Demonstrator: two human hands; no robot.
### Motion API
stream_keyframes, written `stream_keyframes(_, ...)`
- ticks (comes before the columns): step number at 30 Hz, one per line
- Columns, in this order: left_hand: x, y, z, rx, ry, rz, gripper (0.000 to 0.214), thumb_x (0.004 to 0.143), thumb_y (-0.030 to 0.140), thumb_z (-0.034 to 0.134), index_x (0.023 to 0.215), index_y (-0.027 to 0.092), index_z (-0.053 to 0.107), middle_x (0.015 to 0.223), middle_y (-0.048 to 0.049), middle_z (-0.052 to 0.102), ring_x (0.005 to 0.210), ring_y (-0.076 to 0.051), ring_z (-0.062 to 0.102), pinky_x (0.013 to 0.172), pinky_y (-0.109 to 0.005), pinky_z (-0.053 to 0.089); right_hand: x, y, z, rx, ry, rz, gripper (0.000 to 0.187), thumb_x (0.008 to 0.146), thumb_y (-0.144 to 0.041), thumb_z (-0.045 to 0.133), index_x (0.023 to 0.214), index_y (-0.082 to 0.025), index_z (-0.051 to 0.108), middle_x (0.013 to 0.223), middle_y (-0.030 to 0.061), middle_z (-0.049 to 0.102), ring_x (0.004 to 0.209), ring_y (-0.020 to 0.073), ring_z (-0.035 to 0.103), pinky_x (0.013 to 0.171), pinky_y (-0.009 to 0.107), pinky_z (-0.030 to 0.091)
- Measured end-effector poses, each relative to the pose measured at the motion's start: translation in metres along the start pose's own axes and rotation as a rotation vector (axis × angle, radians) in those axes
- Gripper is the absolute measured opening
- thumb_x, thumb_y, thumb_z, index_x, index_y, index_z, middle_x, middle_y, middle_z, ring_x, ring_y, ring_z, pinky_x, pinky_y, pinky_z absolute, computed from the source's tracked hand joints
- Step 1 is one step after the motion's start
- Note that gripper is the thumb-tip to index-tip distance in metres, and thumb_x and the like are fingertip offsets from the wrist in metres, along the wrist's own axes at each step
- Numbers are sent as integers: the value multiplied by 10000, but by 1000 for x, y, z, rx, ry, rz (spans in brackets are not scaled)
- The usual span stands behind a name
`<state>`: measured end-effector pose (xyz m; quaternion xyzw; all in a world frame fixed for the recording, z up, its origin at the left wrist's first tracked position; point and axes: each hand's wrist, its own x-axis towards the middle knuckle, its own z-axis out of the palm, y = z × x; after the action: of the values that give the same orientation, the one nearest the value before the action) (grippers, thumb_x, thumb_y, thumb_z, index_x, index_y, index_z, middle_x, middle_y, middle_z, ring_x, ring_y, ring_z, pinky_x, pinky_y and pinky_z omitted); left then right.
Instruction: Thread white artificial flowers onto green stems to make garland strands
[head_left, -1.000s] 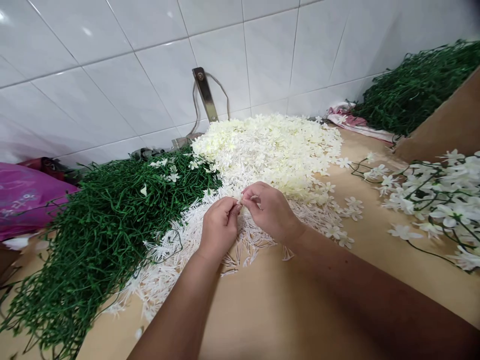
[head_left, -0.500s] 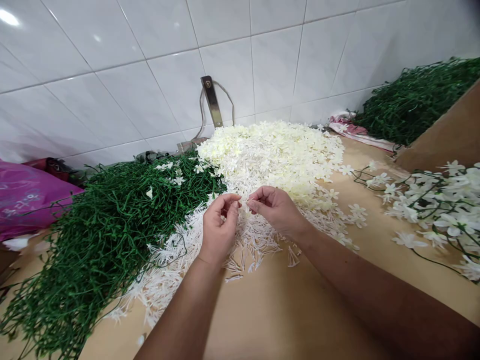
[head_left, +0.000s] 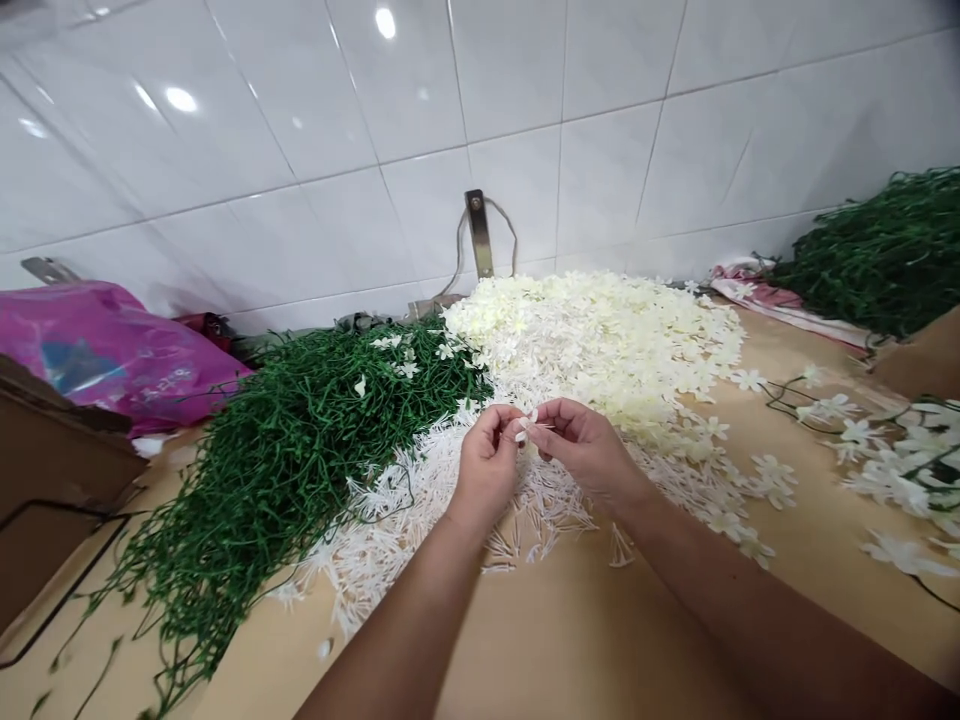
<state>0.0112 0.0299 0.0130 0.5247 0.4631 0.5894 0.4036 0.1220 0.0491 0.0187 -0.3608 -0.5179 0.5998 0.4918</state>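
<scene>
My left hand point(head_left: 491, 458) is closed in a pinch on a small white artificial flower point(head_left: 525, 428). Thumb and forefinger of my right hand point(head_left: 589, 450) press together against the same flower, where a thin white stamen piece point(head_left: 546, 427) shows at the fingertips. Both hands meet just above a heap of white stamen pieces point(head_left: 420, 500). Behind them spreads a large pile of loose cream flower heads point(head_left: 600, 325). Left of my hands lies a mound of green plastic stems point(head_left: 300, 430), with a few white blossoms on top.
Finished-looking white flower sprays point(head_left: 900, 470) lie at the right, near a second green stem pile point(head_left: 885, 250) and a red-and-white cloth point(head_left: 787, 305). A purple bag point(head_left: 135, 360) and a cardboard box point(head_left: 60, 480) stand left. A metal bracket point(head_left: 478, 235) leans against the tiled wall point(head_left: 517, 60).
The view has swung left and up, so the piles appear farther right and lower. My hands have come together, and the white flower now shows between their fingertips.
</scene>
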Motion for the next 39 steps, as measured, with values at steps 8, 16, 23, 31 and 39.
stream_keyframes(8,2,2,1,-44,6,-67,44,714,200,494,705,157,500,610,35,467,554,-71,408,555,-195,340,-1,-5,0,-45,-11,59,319,547,-325,669,722,-138,478,487,-69,460,430,42,379,433,192,289)
stream_keyframes(16,4,8,-9,281,66,64,138,714,176,489,841,175,542,700,-6,509,629,-105,469,578,-220,379,2,4,-8,-122,7,10,331,578,-429,637,647,-165,450,460,-55,416,436,70,368,434,219,293)
stream_keyframes(23,34,40,-91,1191,251,146,165,729,195,489,849,199,603,902,-87,545,824,-213,502,717,-362,393,-4,14,-3,-207,-158,16,252,689,-411,533,656,-178,441,513,-44,389,481,88,356,451,229,269)
stream_keyframes(31,50,53,-164,1485,440,13,147,687,178,506,745,191,640,854,-120,596,893,-305,501,810,-475,276,-7,40,4,-441,-249,-104,150,693,-301,507,638,-179,440,506,-47,366,463,85,318,442,224,257)
stream_keyframes(39,69,82,-188,1197,572,62,217,732,256,468,870,168,611,732,-69,653,684,-188,569,645,-297,394,-6,45,3,-511,-269,-172,131,706,-282,483,627,-187,439,513,-36,375,484,102,346,446,226,283)
